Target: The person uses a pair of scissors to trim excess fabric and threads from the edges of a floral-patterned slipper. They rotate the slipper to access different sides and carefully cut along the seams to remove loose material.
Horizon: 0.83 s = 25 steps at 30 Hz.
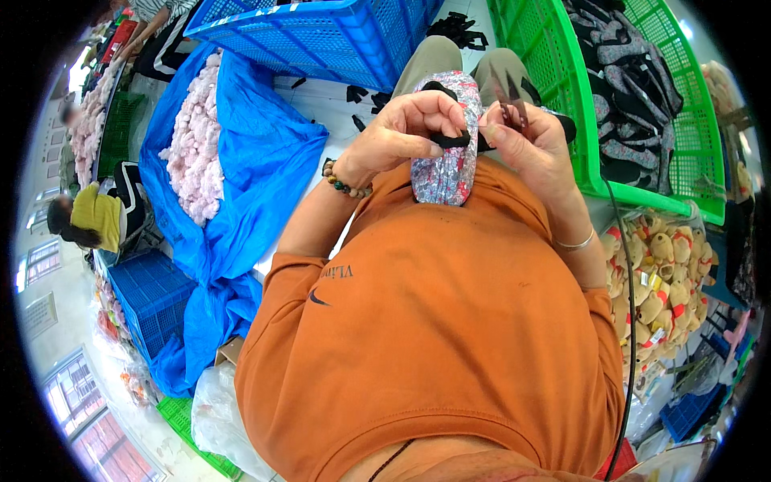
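Observation:
A grey, red and blue patterned fabric pouch (443, 178) with black straps lies lengthwise against my lap. My left hand (409, 128) is closed over it, thumb and fingers pinching a black strap (454, 141). Close by on the right, my right hand (526, 145) is closed with its thumb and forefinger together beside the strap's end. From that hand two dark, pointed blades stick up, blurred, like thread snips (512, 112). Whether its fingertips also grip the strap, I cannot tell.
On the right a green crate (598, 153) holds many black and patterned pieces. A blue crate (301, 40) stands ahead; black straps (458, 34) lie beyond. Pink fluffy pieces (197, 153) rest on a blue sheet (249, 153) at left. Tan plush pieces (662, 281) fill the right.

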### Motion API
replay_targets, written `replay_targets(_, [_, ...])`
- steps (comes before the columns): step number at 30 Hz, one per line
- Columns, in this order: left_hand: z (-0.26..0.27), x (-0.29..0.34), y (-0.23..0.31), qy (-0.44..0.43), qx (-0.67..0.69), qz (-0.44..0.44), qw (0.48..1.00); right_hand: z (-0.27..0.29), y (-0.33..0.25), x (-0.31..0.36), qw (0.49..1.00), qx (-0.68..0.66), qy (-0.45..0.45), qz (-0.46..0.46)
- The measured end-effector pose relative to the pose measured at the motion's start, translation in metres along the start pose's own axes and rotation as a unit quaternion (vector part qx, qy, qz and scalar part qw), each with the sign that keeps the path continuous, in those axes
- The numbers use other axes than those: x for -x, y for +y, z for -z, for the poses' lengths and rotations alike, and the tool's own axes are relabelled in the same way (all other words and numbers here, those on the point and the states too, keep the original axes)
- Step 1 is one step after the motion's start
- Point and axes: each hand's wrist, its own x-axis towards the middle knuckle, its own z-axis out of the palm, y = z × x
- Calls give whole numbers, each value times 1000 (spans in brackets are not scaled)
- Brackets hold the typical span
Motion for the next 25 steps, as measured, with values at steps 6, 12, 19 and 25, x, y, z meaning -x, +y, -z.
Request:
replay_targets(6, [-1, 5, -4, 30, -8, -3, 1000, 14, 2, 4, 999, 2, 32, 24])
replay_targets(12, [4, 11, -7, 33, 19, 4, 999, 10, 14, 3, 889, 414, 135, 141])
replay_targets(19, [4, 11, -12, 24, 93, 11, 995, -16, 12, -4, 908, 363, -34, 207])
replay_targets(25, [8, 18, -14, 76, 17, 32, 996, -19, 18, -11, 931, 315, -16, 182])
